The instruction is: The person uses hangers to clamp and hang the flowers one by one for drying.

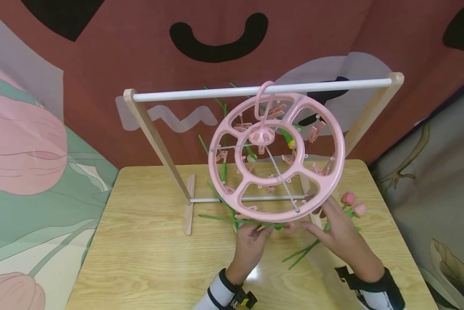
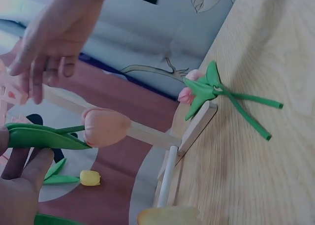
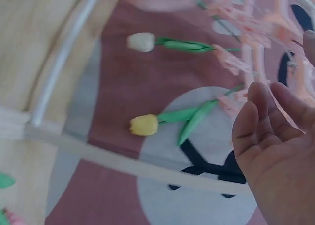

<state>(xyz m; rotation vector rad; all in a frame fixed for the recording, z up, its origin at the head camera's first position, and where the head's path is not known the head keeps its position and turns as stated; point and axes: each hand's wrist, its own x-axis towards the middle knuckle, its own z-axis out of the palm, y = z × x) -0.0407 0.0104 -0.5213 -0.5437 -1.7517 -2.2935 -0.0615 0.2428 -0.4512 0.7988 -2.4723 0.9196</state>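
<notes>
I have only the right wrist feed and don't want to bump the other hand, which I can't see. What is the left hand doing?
Observer: The left hand holds a peach tulip by its green part, below the bloom.
Operator: And where does the pink clip hanger hang?
Observer: Its hook is over the white upper bar.
Operator: At my lower left I catch just some pink and green. What is it?
Observer: Two pink tulips, lying on the table.

The hanger (image 1: 326,183) is pink, one tulip (image 2: 104,128) peach with green leaves (image 2: 49,138), the tabletop (image 1: 138,241) yellowish and wood-grained
</notes>
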